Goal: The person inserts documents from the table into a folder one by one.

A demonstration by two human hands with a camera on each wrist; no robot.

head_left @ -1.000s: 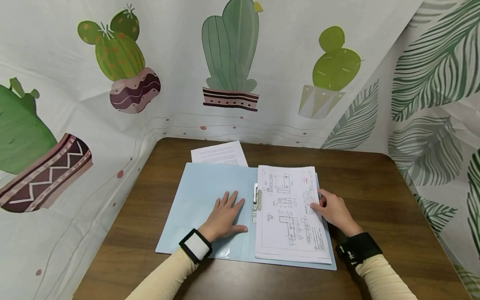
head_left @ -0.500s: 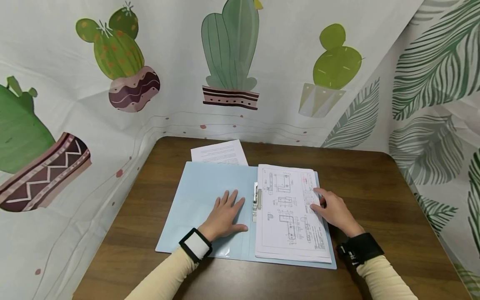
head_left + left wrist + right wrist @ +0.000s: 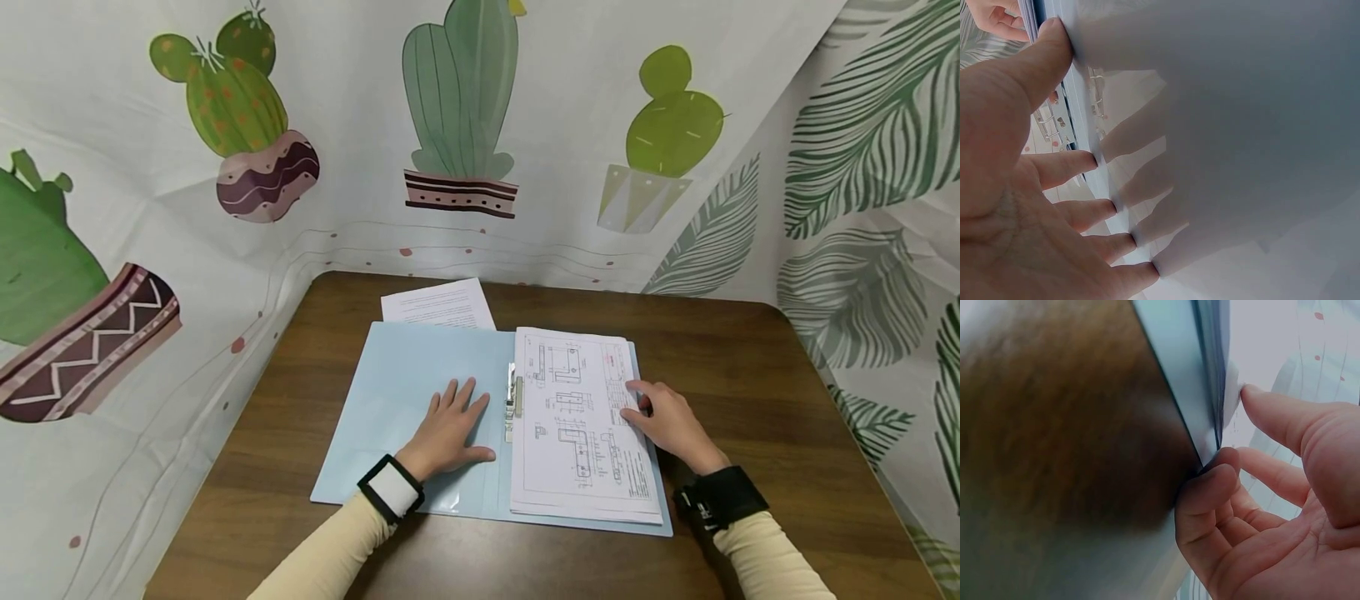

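A light blue folder [image 3: 420, 367] lies spread on the table. On its right side is a stack of white sheets [image 3: 551, 500], the top one printed with technical drawings. A metal clip [image 3: 514, 396] runs along the stack's left edge. My left hand [image 3: 446, 437] rests on the bare left cover with its fingers spread; in the left wrist view its fingertips touch the glossy surface. At the stack's right edge is my right hand [image 3: 667, 421], thumb and index finger on the top sheet, apart from each other. The right wrist view shows its other fingers [image 3: 1210, 487] bent against the folder's edge.
Behind the folder, a loose printed sheet [image 3: 438, 307] sticks out from under its upper edge. The brown wooden table [image 3: 720, 358] extends on both sides. A hanging cloth [image 3: 352, 150] with cactus prints stands close behind the table.
My right index finger has shifted from beside the stack's edge onto the top sheet. The left hand keeps its place on the cover.
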